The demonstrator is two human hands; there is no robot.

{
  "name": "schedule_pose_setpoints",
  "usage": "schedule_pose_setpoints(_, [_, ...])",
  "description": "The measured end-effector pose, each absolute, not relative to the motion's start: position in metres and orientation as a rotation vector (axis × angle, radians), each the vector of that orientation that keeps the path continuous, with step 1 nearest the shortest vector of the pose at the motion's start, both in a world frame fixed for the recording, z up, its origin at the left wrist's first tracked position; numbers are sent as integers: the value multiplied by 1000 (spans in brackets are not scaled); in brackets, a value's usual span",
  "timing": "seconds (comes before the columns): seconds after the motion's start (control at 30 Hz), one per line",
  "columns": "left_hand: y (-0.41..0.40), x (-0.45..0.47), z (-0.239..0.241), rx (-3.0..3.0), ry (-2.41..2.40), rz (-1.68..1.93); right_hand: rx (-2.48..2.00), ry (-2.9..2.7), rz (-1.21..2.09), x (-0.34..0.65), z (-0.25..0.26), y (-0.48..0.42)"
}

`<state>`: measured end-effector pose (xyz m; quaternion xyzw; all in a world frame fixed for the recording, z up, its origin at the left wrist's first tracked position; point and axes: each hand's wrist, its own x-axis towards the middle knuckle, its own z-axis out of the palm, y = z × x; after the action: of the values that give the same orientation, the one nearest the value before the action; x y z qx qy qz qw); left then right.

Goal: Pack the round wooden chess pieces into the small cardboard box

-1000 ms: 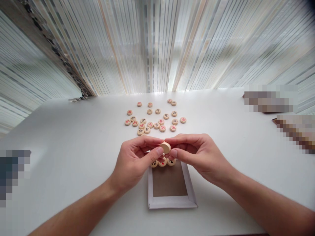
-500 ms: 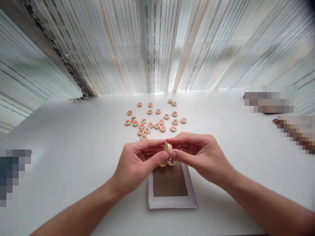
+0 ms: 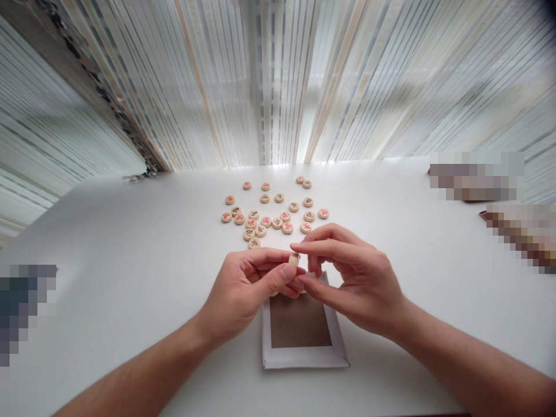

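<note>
Nearest, by the middle of the surface's (image 3: 130,278) near edge, lies a white-rimmed tray (image 3: 299,358), its far end partly hidden by the hands. Above that end is the disc (image 3: 293,260), held in the air and turned nearly edge-on, pinched in the grip of the left hand (image 3: 243,286). The grip of the right hand (image 3: 356,272) is spread, forefinger by the disc's top, thumb lower, near the left fingertips; I cannot tell whether it touches the disc. The disc looks wooden: probably light, stiff, hard to break and slightly slippery, best taken by its rim between thumb and forefinger. Farther, loose discs (image 3: 266,222) marked red or black spread toward the far edge, beyond which hangs a curtain (image 3: 234,87)
</note>
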<state>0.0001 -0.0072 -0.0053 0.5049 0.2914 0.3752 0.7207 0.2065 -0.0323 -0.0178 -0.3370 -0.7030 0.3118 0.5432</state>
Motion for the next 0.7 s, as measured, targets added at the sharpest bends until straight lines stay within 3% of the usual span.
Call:
schedule_pose_setpoints(0.3, [-5, -1, -8, 1027, 562, 687, -795, -1788, 499, 204, -12, -31])
schedule_pose_setpoints(0.7, [-4, -4, -10, 1033, 586, 762, -851, -1843, 289, 205, 5, -35])
